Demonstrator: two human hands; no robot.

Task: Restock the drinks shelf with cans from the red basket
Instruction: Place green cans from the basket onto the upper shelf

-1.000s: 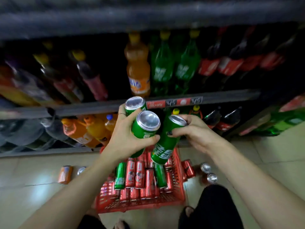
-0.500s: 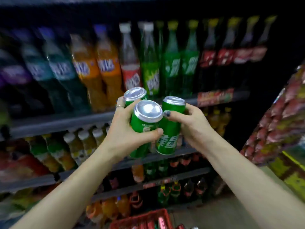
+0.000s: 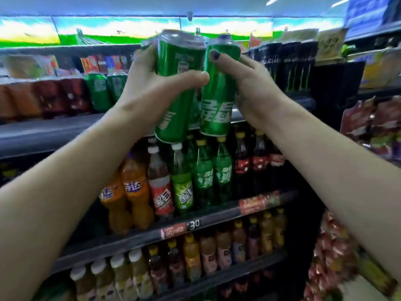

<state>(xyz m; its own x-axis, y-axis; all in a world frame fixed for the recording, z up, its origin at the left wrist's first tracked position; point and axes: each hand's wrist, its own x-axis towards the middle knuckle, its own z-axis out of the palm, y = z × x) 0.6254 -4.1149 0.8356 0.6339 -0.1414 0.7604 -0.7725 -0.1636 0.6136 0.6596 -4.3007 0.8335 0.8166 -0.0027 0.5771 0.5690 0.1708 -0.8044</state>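
The shelved green cans (image 3: 104,92) are blurred. A tall green aluminium can (image 3: 175,92) is clasped in the left hand (image 3: 149,88), another partly hidden behind it; a second green can (image 3: 217,101) is gripped by the right hand (image 3: 253,88), raised before the upper dark shelf (image 3: 54,131).

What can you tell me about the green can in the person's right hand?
The green can is a tall, slim, shiny metal tin with white lettering low on its side and a silvery top. It stands nearly upright in the air before the upper shelf, gripped by the right hand, thumb across its front. It sits close beside the left hand's cans.
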